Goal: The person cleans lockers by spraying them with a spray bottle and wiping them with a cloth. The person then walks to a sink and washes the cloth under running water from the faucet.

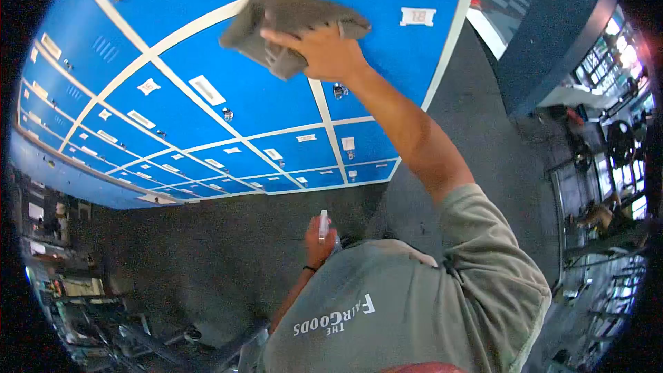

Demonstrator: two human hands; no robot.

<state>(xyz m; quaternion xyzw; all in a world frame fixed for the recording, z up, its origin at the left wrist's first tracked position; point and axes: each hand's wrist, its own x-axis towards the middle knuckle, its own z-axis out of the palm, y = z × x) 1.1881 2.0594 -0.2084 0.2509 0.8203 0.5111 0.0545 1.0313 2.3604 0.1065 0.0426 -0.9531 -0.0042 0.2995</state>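
Observation:
My right hand [330, 54] presses a grey-brown cloth [293, 17] against the blue lockers [269, 90], with the arm stretched up and forward. The cloth lies bunched under the palm and fingers, across the frame strip between two upper doors. Locker door 18 [416, 16] is just to the right of this hand, and a metal lock [339, 90] sits below the wrist. Low by my waist, my left hand [316, 243] is closed around a spray bottle [323, 224]. Its white trigger head shows above the fingers, while most of the bottle is hidden.
Dark rubber flooring [173, 255] runs along the foot of the lockers. A dark blue pillar [552, 41] stands to the right. Gym equipment [615, 145] lines the right side, and more machines [145, 338] are at the lower left.

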